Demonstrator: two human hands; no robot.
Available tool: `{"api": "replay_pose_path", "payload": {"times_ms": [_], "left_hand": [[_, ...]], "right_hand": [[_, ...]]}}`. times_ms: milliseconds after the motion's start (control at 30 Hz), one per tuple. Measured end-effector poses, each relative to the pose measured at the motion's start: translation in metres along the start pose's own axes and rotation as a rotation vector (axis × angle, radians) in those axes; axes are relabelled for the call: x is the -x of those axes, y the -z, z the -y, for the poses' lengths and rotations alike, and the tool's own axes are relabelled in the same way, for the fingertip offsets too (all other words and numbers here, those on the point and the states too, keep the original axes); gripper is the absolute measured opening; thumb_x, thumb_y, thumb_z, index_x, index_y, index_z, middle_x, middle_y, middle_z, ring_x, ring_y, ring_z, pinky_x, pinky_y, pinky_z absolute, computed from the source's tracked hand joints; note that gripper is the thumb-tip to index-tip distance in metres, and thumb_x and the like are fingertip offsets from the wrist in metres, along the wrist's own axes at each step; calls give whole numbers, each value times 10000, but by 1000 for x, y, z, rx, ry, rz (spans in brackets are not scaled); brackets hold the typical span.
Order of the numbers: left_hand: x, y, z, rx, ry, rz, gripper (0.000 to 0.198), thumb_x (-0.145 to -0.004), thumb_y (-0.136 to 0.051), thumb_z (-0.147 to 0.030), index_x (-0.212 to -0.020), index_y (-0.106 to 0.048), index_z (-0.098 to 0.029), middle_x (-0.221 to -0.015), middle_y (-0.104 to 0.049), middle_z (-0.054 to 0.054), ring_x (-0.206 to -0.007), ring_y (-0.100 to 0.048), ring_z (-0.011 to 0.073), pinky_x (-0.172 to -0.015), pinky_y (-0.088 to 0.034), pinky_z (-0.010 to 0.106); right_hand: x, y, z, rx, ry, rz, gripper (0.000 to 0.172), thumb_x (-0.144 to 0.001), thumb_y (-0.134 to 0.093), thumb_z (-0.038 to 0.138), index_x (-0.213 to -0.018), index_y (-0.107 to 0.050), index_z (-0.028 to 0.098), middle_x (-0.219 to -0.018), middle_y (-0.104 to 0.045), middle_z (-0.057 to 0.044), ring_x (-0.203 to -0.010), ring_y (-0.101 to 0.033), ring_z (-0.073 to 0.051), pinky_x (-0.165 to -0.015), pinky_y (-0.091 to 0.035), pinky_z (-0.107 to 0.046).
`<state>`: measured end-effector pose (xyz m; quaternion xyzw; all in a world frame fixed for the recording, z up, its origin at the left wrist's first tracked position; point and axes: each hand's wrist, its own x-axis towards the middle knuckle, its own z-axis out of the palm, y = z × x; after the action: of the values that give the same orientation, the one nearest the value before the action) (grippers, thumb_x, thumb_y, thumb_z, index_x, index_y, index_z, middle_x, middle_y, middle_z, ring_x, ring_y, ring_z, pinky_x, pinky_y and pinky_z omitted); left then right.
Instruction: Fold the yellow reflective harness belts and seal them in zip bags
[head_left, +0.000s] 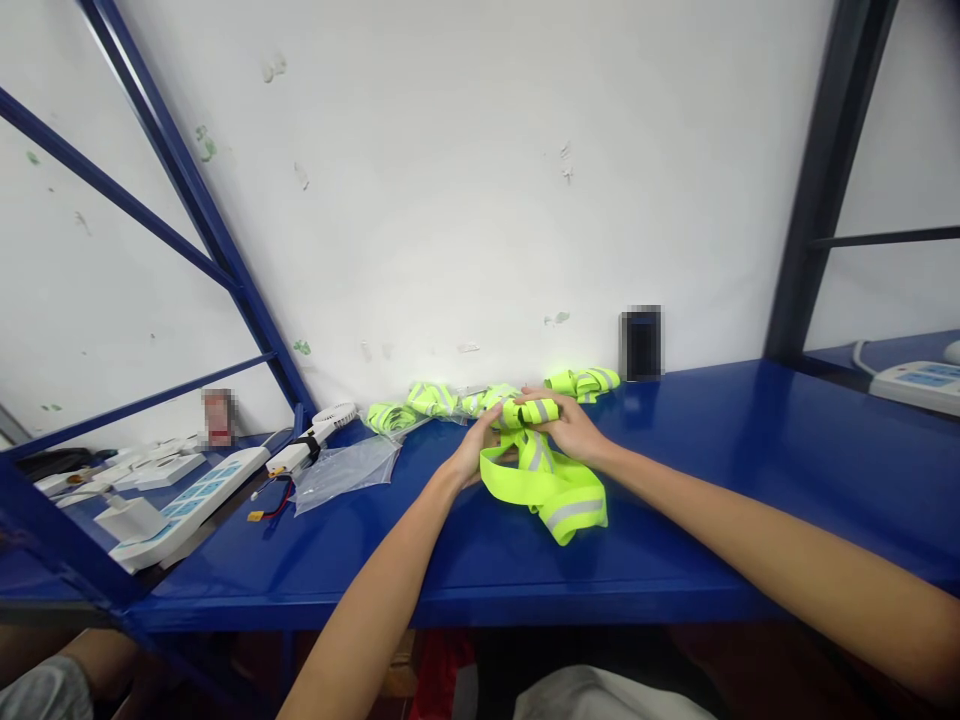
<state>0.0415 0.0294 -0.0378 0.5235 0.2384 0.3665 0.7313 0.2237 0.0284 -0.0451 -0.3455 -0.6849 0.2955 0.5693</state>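
Observation:
Both hands meet over a neon yellow reflective strap (559, 492) with grey stripes, lying on the blue shelf (750, 470). My left hand (474, 450) grips the strap's rolled upper end from the left, fingers curled. My right hand (571, 425) holds the same rolled end from the right, fingers wrapped over it. The loose loops of the strap trail toward me onto the shelf. Several more folded yellow straps (427, 400) lie in a row along the wall behind my hands, with one folded strap (585, 381) at the right end.
Clear plastic bags (341, 470) lie left of my hands. Further left are a white handheld fan (319, 435), a white power strip (191, 500) and small wires (271, 500). A dark blurred object (641, 343) stands against the wall. Another power strip (919, 383) sits far right. Blue frame struts (210, 230) rise at left.

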Motion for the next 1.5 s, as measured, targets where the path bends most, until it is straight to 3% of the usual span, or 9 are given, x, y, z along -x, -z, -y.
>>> {"api": "replay_pose_path", "payload": {"times_ms": [233, 433, 667, 767, 967, 1100, 1300, 1400, 1500], "left_hand": [[-14, 0, 5, -20, -268, -169, 612, -774, -711, -333, -1327, -476, -215, -1166, -647, 77, -1001, -634, 202, -851, -500, 290], [-7, -2, 2, -69, -352, -176, 842, -669, -782, -219, -1408, -383, -265, -1034, -674, 33, -873, -660, 194, -826, -504, 326], [3, -4, -1, -100, -303, -78, 1126, -682, -778, -159, -1497, -42, -409, -1201, -650, 35, -1019, -653, 210, -934, -492, 390], [-2, -1, 1, -80, -287, -158, 1133, -664, -798, -159, -1501, -69, -382, -1220, -648, 49, -1029, -654, 216, -948, -485, 404], [-14, 0, 10, -224, -253, -155, 552, -721, -764, -361, -1190, -614, -112, -1001, -716, 126, -910, -670, 253, -876, -492, 373], [-15, 1, 15, -250, -288, -189, 454, -759, -721, -410, -1109, -647, -130, -936, -715, 93, -876, -658, 220, -836, -485, 338], [-5, -3, 13, -200, -4, 16, 445, -695, -779, -331, -1079, -662, -138, -934, -705, 88, -839, -655, 208, -821, -485, 343], [-7, -11, 16, -155, -119, 32, 507, -662, -798, -285, -1122, -646, -134, -1037, -699, 108, -957, -649, 243, -908, -456, 362], [-12, -20, 21, -176, -360, -131, 513, -651, -802, -302, -1110, -642, -138, -1068, -695, 101, -968, -642, 237, -901, -459, 351]], "right_hand": [[2, 2, 9, 122, 167, 75, 380, -765, -613, 146, -1119, -680, 264, -1347, -526, -79, -1291, -453, -254, -1109, -298, -451], [2, 8, 22, -31, -67, 102, 579, -769, -686, 382, -1319, -512, 331, -1532, -305, -32, -1430, -224, -292, -1135, -247, -499], [2, 5, 32, -551, -397, 280, 423, -687, -748, 299, -1079, -624, 201, -1017, -692, -96, -945, -660, -266, -865, -537, -426], [4, 2, 33, -494, -325, 149, 522, -612, -795, 232, -1080, -563, 220, -901, -690, -40, -830, -666, -225, -781, -556, -377], [7, -4, 29, -250, -76, -7, 544, -674, -735, 286, -1135, -445, 264, -856, -625, 20, -748, -630, -177, -676, -536, -312], [5, -10, 23, -164, -10, -152, 520, -695, -700, 278, -1162, -472, 268, -944, -616, -3, -767, -614, -176, -650, -527, -292], [-1, -13, 18, -351, -92, -373, 605, -646, -708, 249, -1208, -484, 257, -1013, -662, -26, -887, -648, -219, -773, -546, -356], [-5, -16, 19, -447, -110, -403, 580, -639, -700, 245, -1186, -508, 247, -1023, -671, -33, -902, -654, -225, -793, -552, -384], [-8, -19, 24, -573, -144, -459, 505, -633, -703, 241, -1110, -537, 241, -988, -670, -34, -868, -659, -220, -766, -565, -381]]}}
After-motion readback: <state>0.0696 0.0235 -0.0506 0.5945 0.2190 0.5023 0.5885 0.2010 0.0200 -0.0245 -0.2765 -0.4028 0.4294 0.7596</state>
